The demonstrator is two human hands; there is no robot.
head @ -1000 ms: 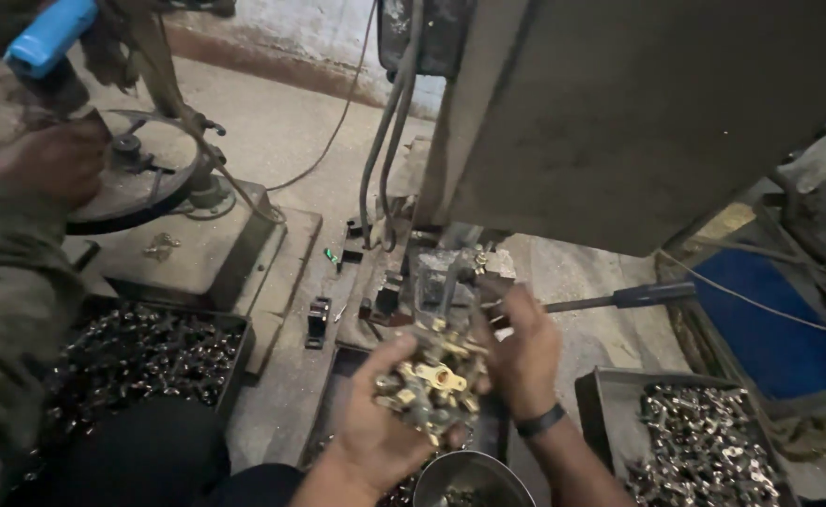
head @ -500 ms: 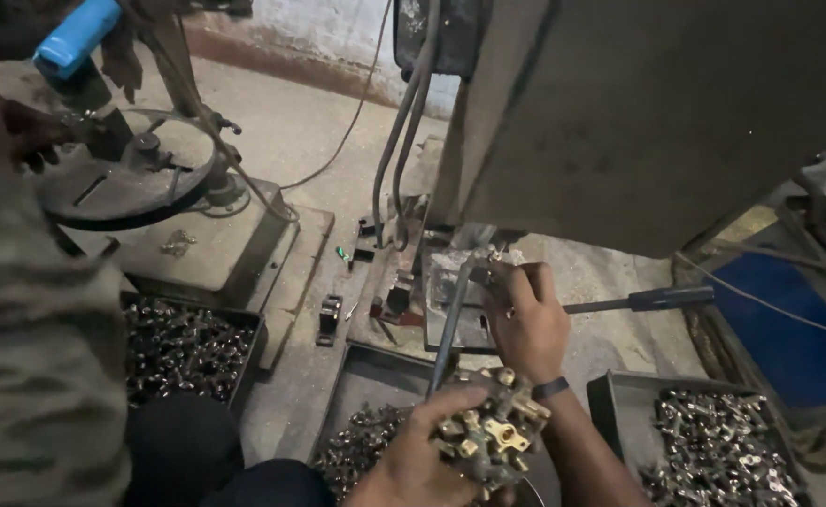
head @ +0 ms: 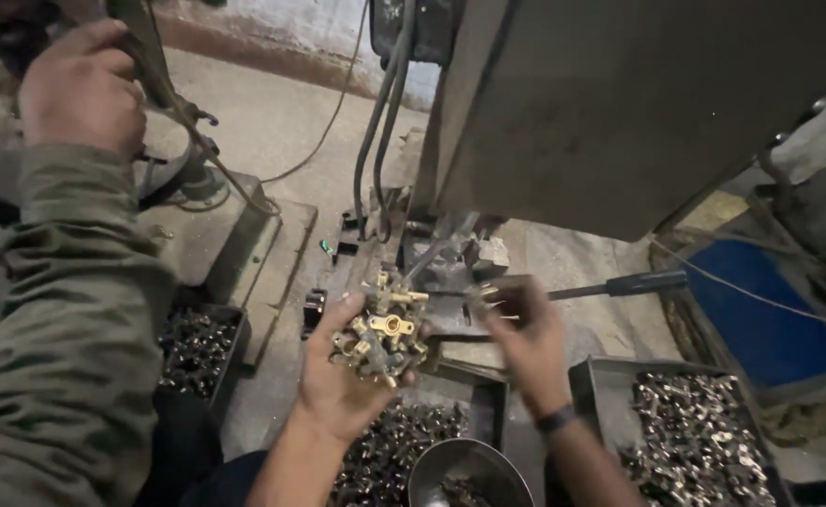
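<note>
Far left: a co-worker's sleeve (head: pixel 75 310) in olive cloth is filling the frame edge, and that person's hand (head: pixel 79 89) is gripping a lever up top. Not the wearer's.

Below it, a dark tray of small metal parts (head: pixel 192 343) is sitting on the floor beside a concrete block.

Centre: the left hand (head: pixel 342 376) is cupping, palm up, a heap of brass fittings (head: pixel 380 329), fingers curled round the pile. The heap is sitting above a middle tray (head: pixel 403 446) of the same kind of parts, with a steel bowl (head: pixel 469 469) just beside the wrist.

Handling judgement: the fittings are looking like solid brass castings, so stiff, dense, heavy for their size, not fragile. Loose and knobbly with stubs sticking out, so the heap is likely shifting easily; probably oily too. Best hold for one piece is across the body, between the stubs, not on a stub tip.

Right of that: the right hand (head: pixel 521 329) is blurred, fingers pinched together near the machine fixture (head: pixel 450 272); something small and brass seems to be at the fingertips, but I cannot tell for sure.

A rod with a dark handle (head: pixel 619 284) is sticking out rightward from the fixture. Far right: another tray of shiny parts (head: pixel 690 437).
</note>
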